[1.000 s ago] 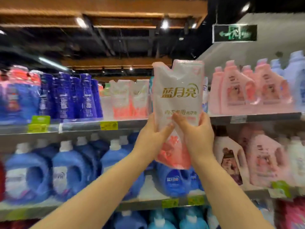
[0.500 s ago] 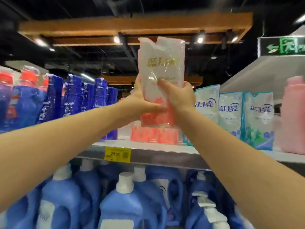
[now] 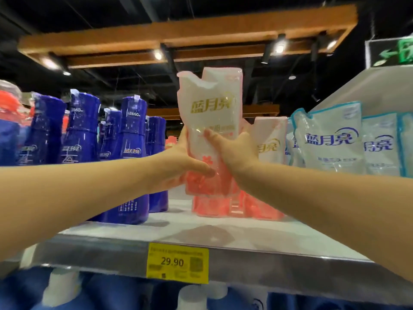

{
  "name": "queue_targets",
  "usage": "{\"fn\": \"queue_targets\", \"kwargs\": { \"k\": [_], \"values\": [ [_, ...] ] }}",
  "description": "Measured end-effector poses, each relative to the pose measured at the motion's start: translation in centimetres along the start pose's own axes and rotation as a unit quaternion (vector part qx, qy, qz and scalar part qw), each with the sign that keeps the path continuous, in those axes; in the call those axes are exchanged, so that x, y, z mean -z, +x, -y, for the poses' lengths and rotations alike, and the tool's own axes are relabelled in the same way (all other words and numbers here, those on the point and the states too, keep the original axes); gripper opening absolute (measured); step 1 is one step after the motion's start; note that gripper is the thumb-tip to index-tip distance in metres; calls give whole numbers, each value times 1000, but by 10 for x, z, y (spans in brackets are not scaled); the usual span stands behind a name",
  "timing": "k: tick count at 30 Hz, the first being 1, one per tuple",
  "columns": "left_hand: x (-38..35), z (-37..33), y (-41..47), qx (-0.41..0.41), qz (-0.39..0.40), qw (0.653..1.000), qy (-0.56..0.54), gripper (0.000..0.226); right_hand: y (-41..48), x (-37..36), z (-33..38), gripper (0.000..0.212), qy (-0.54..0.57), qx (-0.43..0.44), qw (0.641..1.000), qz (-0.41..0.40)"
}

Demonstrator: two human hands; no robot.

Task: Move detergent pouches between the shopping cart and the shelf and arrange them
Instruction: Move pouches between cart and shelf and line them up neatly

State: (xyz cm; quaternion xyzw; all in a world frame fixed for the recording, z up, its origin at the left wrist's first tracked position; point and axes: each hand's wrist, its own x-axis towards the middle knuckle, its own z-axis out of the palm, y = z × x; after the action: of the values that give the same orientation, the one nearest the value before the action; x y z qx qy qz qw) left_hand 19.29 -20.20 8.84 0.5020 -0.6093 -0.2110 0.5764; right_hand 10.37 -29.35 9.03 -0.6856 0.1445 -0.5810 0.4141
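Pink-and-white detergent pouch [image 3: 212,121] was held upright with gold lettering facing the camera, its notched spout corner at upper left. It was above the front part of the top shelf [image 3: 245,233], its bottom edge clear of the board.

Left hand [image 3: 178,166] gripped the pouch's lower left side, thumb laid across the pink printed front, fingers wrapped behind the left edge. Right hand [image 3: 234,151] gripped the right side a little higher, thumb pressed on the front near the middle, fingers hidden round the right edge. Both hands were clamped on the one pouch, close together, thumbs nearly meeting.

Directly behind the held pouch, matching pink pouches [image 3: 268,144] stood on the shelf in a row; could not tell whether the held one touched them.

To their right stood light blue pouches [image 3: 330,139] with blue lettering. To the left, tall dark blue bottles [image 3: 131,153] stood in a cluster.

Yellow price tag [image 3: 177,262] on the metal shelf lip read 29.90. Below the lip, white caps of blue jugs [image 3: 67,291] showed, blurred.

Overhead: wooden ceiling frame [image 3: 201,30] with spotlights, green exit sign [image 3: 393,52] at far right.
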Motion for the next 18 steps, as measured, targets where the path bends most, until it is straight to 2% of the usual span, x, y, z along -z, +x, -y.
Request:
{"fn": "queue_targets", "kwargs": {
  "k": [4, 9, 14, 18],
  "values": [
    [14, 24, 9, 16, -10, 1000, -7, 114, 2, -12, -16, 62, -6, -37, 999, 19],
    [19, 47, 13, 20, -8, 998, 64, 113, -5, -16, -29, 67, -44, -50, 998, 12],
    [20, 62, 17, 74, 21, 993, 93, 119, -11, -11, -39, 59, -68, -87, 993, 30],
    [22, 67, 20, 110, 12, 984, 140, 121, -12, -10, -39, 55, -83, -105, 990, 43]
  ]
}}
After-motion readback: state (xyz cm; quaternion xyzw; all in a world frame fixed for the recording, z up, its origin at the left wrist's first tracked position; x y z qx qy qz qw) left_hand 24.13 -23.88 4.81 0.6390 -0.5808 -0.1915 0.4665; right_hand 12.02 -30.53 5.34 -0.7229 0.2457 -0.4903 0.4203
